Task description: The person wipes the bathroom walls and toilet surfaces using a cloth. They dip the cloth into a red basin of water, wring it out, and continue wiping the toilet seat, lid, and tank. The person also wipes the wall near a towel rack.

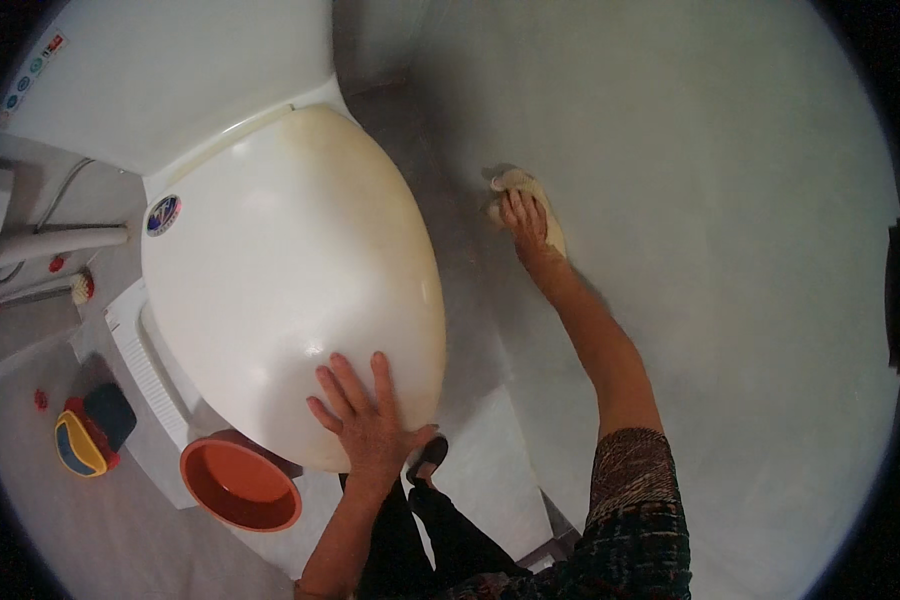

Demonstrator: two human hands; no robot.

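My left hand [367, 425] lies on the front part of a closed white toilet lid [280, 270], its fingers spread and nothing in them. Over to the right, my right arm reaches forward along a grey wall [690, 220]. There my right hand [527, 225] presses a cream-coloured cloth [545, 205] against the wall's lower part, fingers bent over it. Some of the cloth is hidden under the hand. A round sticker [164, 215] shows on the left side of the lid.
Left of the toilet, an orange-red basin [240, 482] stands beside a white squat pan [148, 350]. Farther left are a yellow-rimmed container [78, 443], a brush [78, 289] and a white pipe [65, 242]. The toilet's white tank [190, 70] rises behind the lid.
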